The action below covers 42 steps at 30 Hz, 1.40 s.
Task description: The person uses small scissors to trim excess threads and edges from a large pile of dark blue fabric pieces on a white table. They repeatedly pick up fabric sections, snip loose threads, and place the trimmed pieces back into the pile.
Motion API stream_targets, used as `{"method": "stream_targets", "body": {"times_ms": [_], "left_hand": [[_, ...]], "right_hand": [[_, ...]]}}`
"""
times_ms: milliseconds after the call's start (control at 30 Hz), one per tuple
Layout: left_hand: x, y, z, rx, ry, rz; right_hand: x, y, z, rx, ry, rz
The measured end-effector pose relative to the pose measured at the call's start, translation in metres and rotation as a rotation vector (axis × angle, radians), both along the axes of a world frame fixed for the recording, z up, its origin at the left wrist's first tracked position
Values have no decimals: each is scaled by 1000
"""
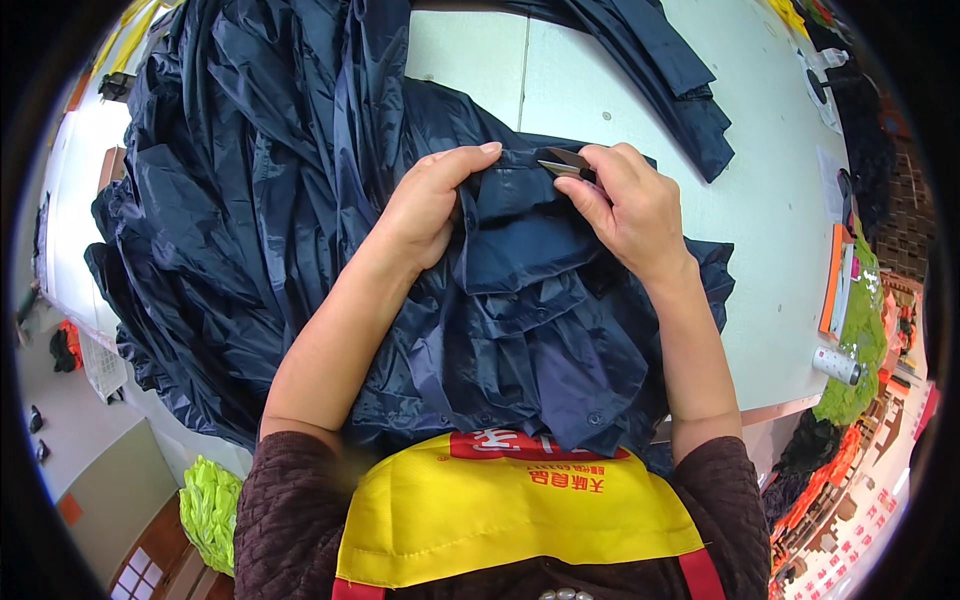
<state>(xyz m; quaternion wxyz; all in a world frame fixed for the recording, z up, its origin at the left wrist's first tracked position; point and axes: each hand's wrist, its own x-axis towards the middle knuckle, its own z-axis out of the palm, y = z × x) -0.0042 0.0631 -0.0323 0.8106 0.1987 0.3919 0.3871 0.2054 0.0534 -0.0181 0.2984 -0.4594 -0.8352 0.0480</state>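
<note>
A heap of dark navy, shiny garments (250, 170) covers the left and middle of the white table (770, 200) and hangs over its near edge. My left hand (425, 205) is closed on a folded edge of the navy fabric, thumb on top. In my right hand (635, 205) is a pair of thread snips (565, 164), blades pointing left along that same edge. The blades are close to the cloth; whether they touch a thread is too small to see. Several snap buttons show on the fabric near my apron (520, 520).
A navy sleeve or trouser leg (660, 80) lies across the far side. On the right edge stand a white cup (836, 366) and an orange flat item (830, 285). Beyond are green material (862, 330) and, lower left, a bright green plastic bundle (210, 510).
</note>
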Motion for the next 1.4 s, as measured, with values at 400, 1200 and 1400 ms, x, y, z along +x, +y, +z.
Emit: {"method": "stream_targets", "body": {"times_ms": [400, 1200, 1400], "left_hand": [[0, 1, -3, 78, 21, -6], [2, -2, -5, 36, 42, 16], [3, -2, -6, 23, 34, -1]], "right_hand": [[-1, 3, -8, -132, 145, 135], [-9, -1, -1, -122, 48, 58], [-10, 0, -1, -102, 25, 61]]}}
